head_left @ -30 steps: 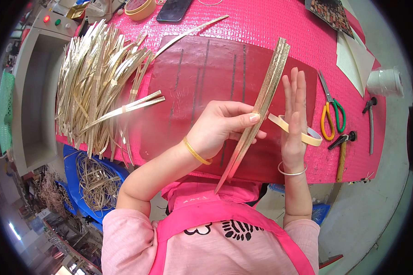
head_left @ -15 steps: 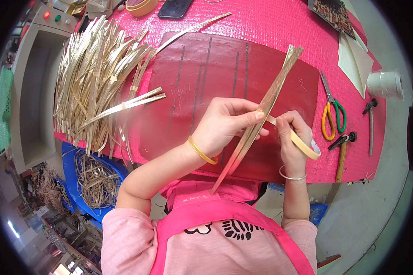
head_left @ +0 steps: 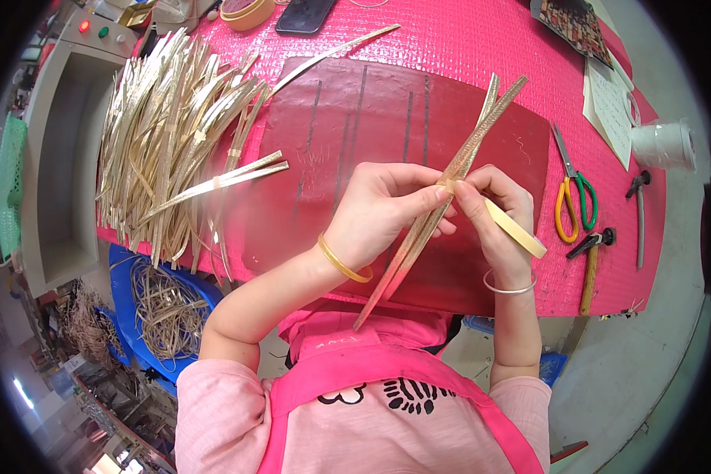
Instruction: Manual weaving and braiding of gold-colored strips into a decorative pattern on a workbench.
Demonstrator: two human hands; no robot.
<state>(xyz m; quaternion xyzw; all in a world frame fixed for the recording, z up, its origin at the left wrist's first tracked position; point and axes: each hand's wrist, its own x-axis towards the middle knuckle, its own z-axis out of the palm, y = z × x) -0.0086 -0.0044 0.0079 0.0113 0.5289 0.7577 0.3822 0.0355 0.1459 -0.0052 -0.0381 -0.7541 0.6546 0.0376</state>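
Both hands have drawn together since a moment ago, the right hand [head_left: 498, 217] closing in from its raised, flat pose. Left hand [head_left: 387, 209] and right now pinch the bundle of golden strips [head_left: 442, 193] at mid-length, a roll of tape [head_left: 517, 231] looped on the right fingers. Beneath them a dark red mat [head_left: 324, 158] lies on the pink surface [head_left: 466, 39]. Scissors [head_left: 573, 197] and hammer [head_left: 591, 265] sit near the right edge; a strip pile [head_left: 166, 134] overhangs the left edge.
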